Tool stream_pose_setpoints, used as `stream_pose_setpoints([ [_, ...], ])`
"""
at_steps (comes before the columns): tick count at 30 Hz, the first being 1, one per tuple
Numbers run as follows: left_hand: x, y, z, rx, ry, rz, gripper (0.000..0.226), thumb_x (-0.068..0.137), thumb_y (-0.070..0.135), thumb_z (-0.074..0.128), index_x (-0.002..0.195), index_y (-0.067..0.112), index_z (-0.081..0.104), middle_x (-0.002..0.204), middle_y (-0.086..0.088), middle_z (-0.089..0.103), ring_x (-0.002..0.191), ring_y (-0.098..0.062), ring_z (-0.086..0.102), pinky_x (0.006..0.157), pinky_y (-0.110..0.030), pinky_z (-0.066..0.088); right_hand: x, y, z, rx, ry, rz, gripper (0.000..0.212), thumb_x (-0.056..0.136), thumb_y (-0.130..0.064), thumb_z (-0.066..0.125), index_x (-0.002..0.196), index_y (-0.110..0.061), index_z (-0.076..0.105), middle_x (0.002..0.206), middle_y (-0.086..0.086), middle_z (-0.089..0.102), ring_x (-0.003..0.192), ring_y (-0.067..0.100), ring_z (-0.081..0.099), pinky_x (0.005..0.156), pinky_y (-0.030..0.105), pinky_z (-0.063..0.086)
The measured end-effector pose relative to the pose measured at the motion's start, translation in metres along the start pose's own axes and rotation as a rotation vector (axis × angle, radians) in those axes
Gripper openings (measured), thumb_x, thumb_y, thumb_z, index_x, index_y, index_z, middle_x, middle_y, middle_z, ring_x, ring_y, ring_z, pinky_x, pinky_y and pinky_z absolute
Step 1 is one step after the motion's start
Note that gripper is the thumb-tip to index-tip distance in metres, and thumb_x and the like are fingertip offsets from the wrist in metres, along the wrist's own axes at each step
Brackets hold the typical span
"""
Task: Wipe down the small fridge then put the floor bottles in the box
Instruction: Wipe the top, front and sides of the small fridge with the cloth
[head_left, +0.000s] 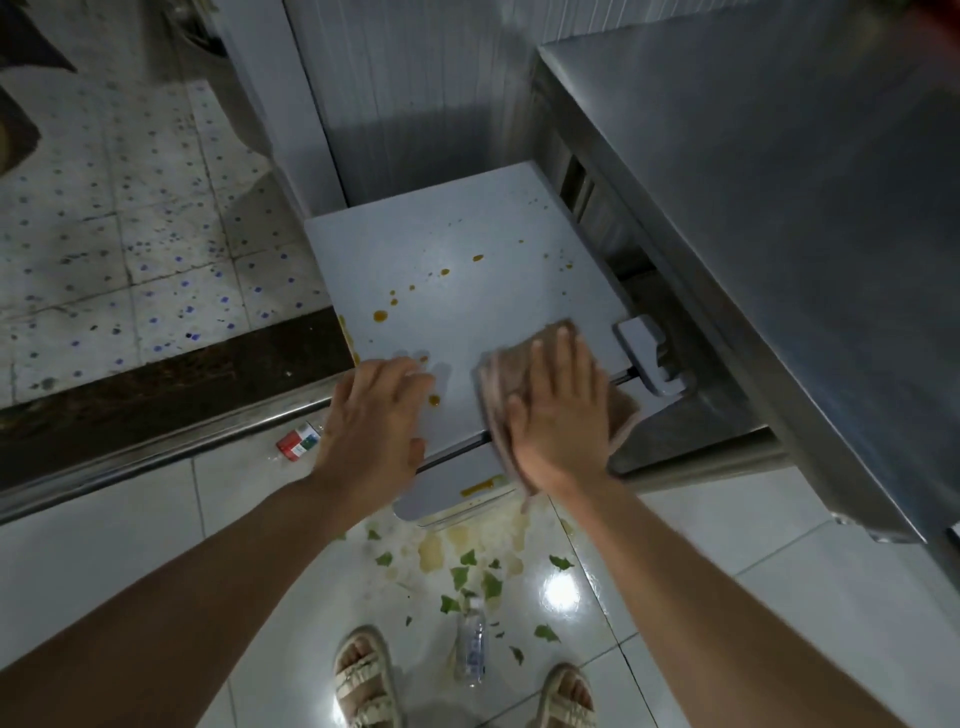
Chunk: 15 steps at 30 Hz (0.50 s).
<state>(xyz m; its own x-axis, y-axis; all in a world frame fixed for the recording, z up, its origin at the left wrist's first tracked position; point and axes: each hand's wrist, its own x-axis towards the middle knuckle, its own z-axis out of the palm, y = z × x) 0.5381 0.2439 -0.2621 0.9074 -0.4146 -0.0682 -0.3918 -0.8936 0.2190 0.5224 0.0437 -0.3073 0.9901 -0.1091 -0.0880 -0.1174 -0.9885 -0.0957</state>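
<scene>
You are leaning over the small fridge (467, 270), which is standing low between the pale wall on the far side and the steel table (753, 182) on the right. Your right hand (558, 410) is pressing a brownish cloth (621, 410) flat against the near right part of the fridge top, with the fingers (563, 353) lying straight and spread over the fabric; the cloth is hanging a little over the near edge. Your left hand (376, 415) is resting open on the near left corner of the fridge top, fingers relaxed and gripping nothing. Orange drips (380, 315) are dotting the top, far of both hands and just beside your left fingertips. On the white floor, a clear plastic bottle (471, 644) is lying between your sandalled feet, near green leaf scraps (460, 574) and a pale spill. A small red carton (297, 442) is lying on the floor to the left of the fridge, just beside your left wrist in this view.
</scene>
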Motion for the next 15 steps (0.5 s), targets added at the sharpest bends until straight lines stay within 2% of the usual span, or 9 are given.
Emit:
stream_pose_setpoints([
  [2, -0.014, -0.004, -0.001, -0.064, 0.039, -0.093, 0.056, 0.07, 0.02, 0.073, 0.122, 0.017, 0.053, 0.126, -0.007, 0.047, 0.117, -0.026, 0.039, 0.096, -0.038, 0.036, -0.022, -0.038, 0.006, 0.023, -0.02, -0.099, 0.071, 0.094, -0.056, 0.002, 0.151, -0.013, 0.0, 0.157, 0.019, -0.005, 0.145, 0.035, -0.008, 0.118, 0.049, -0.001],
  [4, -0.028, -0.007, 0.0, -0.079, 0.016, -0.131, 0.052, 0.071, 0.022, 0.073, 0.119, 0.017, 0.053, 0.122, -0.007, 0.048, 0.113, -0.026, 0.042, 0.092, -0.036, 0.038, -0.037, -0.062, 0.006, 0.037, -0.02, -0.168, 0.074, 0.093, -0.058, 0.012, 0.151, -0.011, 0.017, 0.157, 0.02, 0.006, 0.145, 0.037, 0.0, 0.118, 0.05, 0.003],
  [5, -0.034, -0.007, 0.001, -0.085, -0.011, -0.143, 0.052, 0.073, 0.024, 0.072, 0.12, 0.018, 0.052, 0.121, -0.006, 0.048, 0.113, -0.025, 0.044, 0.092, -0.035, 0.038, -0.041, -0.066, 0.005, 0.034, -0.03, -0.206, 0.075, 0.093, -0.059, 0.014, 0.15, -0.011, 0.019, 0.157, 0.019, 0.007, 0.146, 0.035, 0.001, 0.118, 0.049, 0.003],
  [8, -0.046, -0.005, 0.003, -0.181, -0.084, -0.168, 0.057, 0.075, 0.022, 0.071, 0.126, 0.019, 0.047, 0.124, -0.005, 0.043, 0.113, -0.025, 0.045, 0.091, -0.034, 0.039, -0.037, -0.042, 0.001, -0.007, -0.092, -0.339, 0.072, 0.092, -0.058, 0.007, 0.152, -0.018, 0.004, 0.159, 0.008, -0.007, 0.146, 0.024, -0.014, 0.119, 0.045, -0.003],
  [10, -0.048, -0.001, 0.004, -0.21, -0.116, -0.193, 0.058, 0.077, 0.021, 0.069, 0.129, 0.019, 0.043, 0.131, -0.004, 0.038, 0.114, -0.024, 0.046, 0.092, -0.034, 0.039, -0.023, -0.009, -0.003, -0.032, -0.081, -0.292, 0.068, 0.092, -0.052, 0.0, 0.151, -0.018, -0.002, 0.159, 0.006, -0.009, 0.146, 0.022, -0.013, 0.119, 0.046, -0.001],
  [12, -0.05, 0.002, 0.005, -0.228, -0.112, -0.228, 0.058, 0.08, 0.02, 0.067, 0.132, 0.018, 0.041, 0.136, -0.003, 0.034, 0.117, -0.024, 0.046, 0.096, -0.035, 0.039, -0.007, 0.025, -0.009, -0.082, -0.043, -0.141, 0.065, 0.094, -0.046, -0.001, 0.151, -0.014, -0.004, 0.159, 0.009, -0.006, 0.147, 0.024, -0.006, 0.119, 0.047, 0.002],
  [15, -0.055, 0.003, 0.006, -0.267, -0.094, -0.261, 0.06, 0.081, 0.019, 0.067, 0.133, 0.019, 0.039, 0.141, 0.001, 0.033, 0.12, -0.022, 0.046, 0.1, -0.037, 0.04, 0.003, 0.043, -0.013, -0.112, -0.013, 0.008, 0.068, 0.093, -0.045, 0.003, 0.151, -0.009, 0.003, 0.159, 0.014, 0.003, 0.147, 0.028, 0.001, 0.119, 0.047, 0.002],
])
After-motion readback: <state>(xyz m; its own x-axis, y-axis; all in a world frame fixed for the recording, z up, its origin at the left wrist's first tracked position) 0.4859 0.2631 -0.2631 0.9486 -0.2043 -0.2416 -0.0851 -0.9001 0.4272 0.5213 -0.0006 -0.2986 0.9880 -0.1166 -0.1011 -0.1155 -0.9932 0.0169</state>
